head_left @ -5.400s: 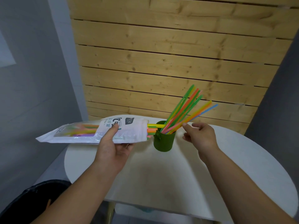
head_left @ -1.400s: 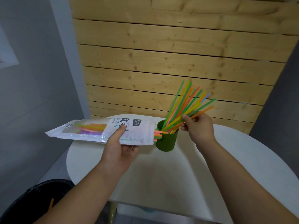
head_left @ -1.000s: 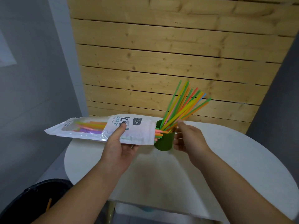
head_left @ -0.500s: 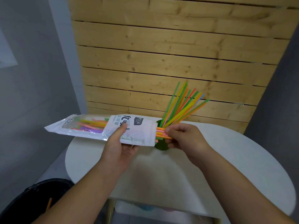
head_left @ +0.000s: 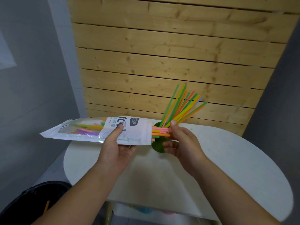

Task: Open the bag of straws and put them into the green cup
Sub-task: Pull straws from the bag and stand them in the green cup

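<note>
With the left hand (head_left: 116, 148) gripping the bag (head_left: 90, 131), mouth just beside the green cup (head_left: 157, 146) on the worktop (head_left: 227, 159), draw the straw ends (head_left: 159, 132) pinched in the right hand (head_left: 183, 143) straight out (no sideways tug, to spare kinks). Counted: one bag, one cup, about five ends at the mouth, a dozen-odd standing straws (head_left: 181, 108), too bunched for certainty.

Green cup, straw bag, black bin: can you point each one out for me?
green cup (head_left: 157, 145), head view, on its lower wall below the bag's mouth.
straw bag (head_left: 90, 129), head view, on its clear window.
black bin (head_left: 37, 186), head view, on its rim.
</note>
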